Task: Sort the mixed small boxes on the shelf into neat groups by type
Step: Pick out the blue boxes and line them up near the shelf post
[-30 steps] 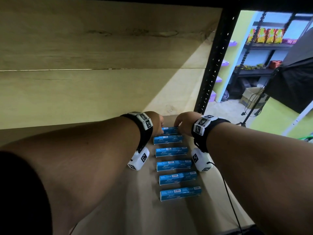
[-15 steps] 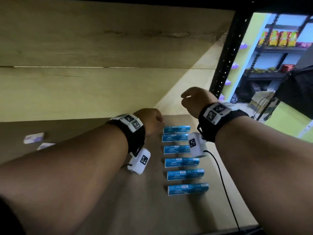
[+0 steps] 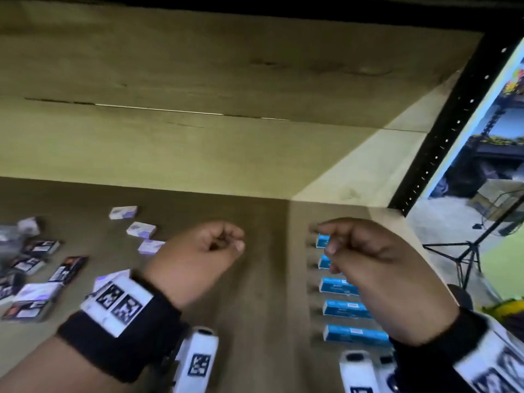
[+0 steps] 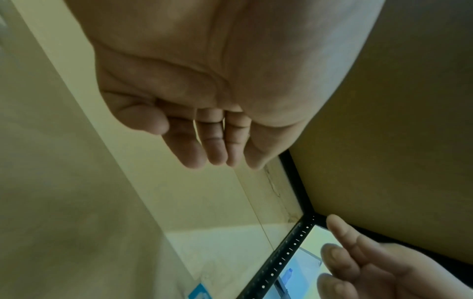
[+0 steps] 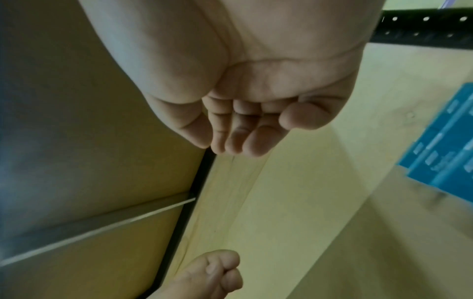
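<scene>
Cartons like the small white-and-purple boxes [image 3: 141, 230] are probably handling light, stiff and crushable, best pinched across their long sides. Left hand [image 3: 198, 256] and right hand [image 3: 377, 268] are hovering with fingers [image 4: 215, 141] loosely curled, gripping nothing.

A pale wooden back panel [image 3: 198, 154] closes the rear of the shelf bay, with a thin bright seam [image 3: 175, 110] running across it from nine toward three o'clock. Above it hangs the underside of the upper board [image 3: 226, 61], darker and knotted. At two o'clock a black perforated steel upright [image 3: 442, 131] slants down the frame's corner. Beyond it, at three o'clock, daylight falls on a grey floor [image 3: 442, 219], a black tripod stand [image 3: 465, 251], a cardboard carton [image 3: 493, 194] and a lime-green surface [image 3: 507, 268]. Farther racks at one o'clock are blurred.
</scene>
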